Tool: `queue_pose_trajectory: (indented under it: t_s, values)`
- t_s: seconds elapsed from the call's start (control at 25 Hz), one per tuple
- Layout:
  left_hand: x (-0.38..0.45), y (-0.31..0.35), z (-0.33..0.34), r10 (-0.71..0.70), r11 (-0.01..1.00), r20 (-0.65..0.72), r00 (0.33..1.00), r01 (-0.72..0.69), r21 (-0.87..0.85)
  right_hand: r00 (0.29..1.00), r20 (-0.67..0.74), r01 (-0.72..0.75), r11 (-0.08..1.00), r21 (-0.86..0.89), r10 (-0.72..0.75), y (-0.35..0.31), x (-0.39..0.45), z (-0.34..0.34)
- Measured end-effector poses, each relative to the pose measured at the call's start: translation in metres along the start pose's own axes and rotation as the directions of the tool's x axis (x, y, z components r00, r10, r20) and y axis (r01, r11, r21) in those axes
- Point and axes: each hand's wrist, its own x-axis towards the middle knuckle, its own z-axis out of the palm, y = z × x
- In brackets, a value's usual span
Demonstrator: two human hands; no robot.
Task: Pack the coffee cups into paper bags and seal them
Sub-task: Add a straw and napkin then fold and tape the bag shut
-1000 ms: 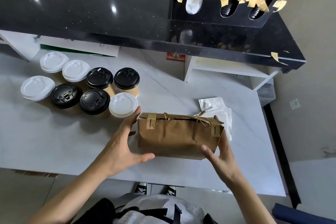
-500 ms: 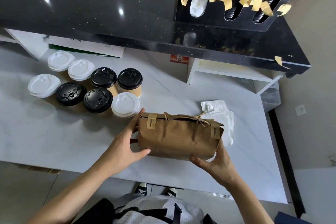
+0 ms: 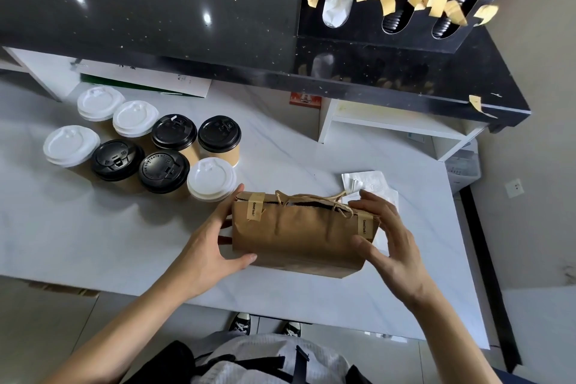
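A brown paper bag is standing on the white marble surface, close to its near edge and toward the right end. Its folded top is being held down by two tan tape strips printed with words, one near each end, and twine handles are lying across the fold between them. The left hand is cupping the bag's left end, fingers curving behind it and thumb pressing on the front face low down. The right hand is gripping the right end, fingers curling over the taped top corner and thumb lying against the front. Eight lidded coffee cups are sitting in a cluster toward the far left part of the surface, four with white lids and four with black; the nearest white-lidded one is just beside the left fingertips. White paper packets are lying behind the bag's right end.
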Motion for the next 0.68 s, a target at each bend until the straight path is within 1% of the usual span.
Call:
queue_pose_trajectory:
  t_s: [0.12, 0.36, 0.52, 0.68]
  values:
    - [0.000, 0.000, 0.000, -0.014, 1.000, -0.004, 1.000, 0.014, -0.005, 0.999, 0.000, -0.032, 0.999, -0.014, 0.032, 0.006, 0.000, 0.003]
    - [-0.003, -0.001, -0.003, -0.004, 1.000, -0.014, 1.000, 0.004, 0.026, 0.995, -0.047, -0.087, 0.996, 0.033, 0.088, 0.026, -0.015, 0.021]
    - [-0.003, -0.002, -0.004, 0.014, 0.997, 0.043, 0.999, -0.017, 0.070, 0.992, -0.011, -0.123, 0.992, -0.012, 0.123, 0.043, -0.028, 0.039]
    - [-0.005, -0.002, -0.001, -0.046, 0.998, 0.080, 0.996, 0.041, 0.052, 0.981, -0.075, -0.183, 0.983, -0.023, 0.181, 0.045, -0.027, 0.048]
